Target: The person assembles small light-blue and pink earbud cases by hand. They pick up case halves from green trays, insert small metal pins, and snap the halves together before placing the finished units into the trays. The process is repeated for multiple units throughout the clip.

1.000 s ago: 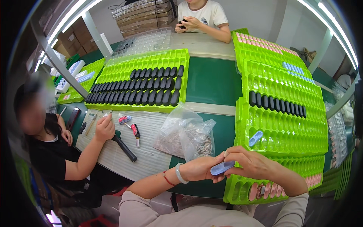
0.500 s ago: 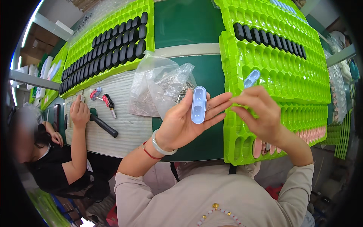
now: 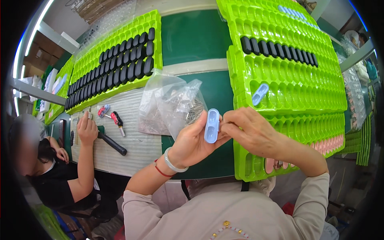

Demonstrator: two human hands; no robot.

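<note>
- In the head view, the person's left hand (image 3: 193,145) is clamped on a light-blue case shell (image 3: 212,126), thumb along one side, just right of the clear bag of metal pins (image 3: 170,108).
- The right hand (image 3: 256,134), farther right of that bag, has its fingertips bunched by the shell's right edge; I can't tell whether they pinch anything.
- To my eye, a sideways push could make the smooth shell twist out and drop, since the thumb side looks lightly held.
- The left hand is close enough to the bag that a careless swing might snag the loose plastic and spill pins.
- The shell looks glossy and unmarked: long, round-ended, hollow side showing, two rounded wells end to end.
</note>
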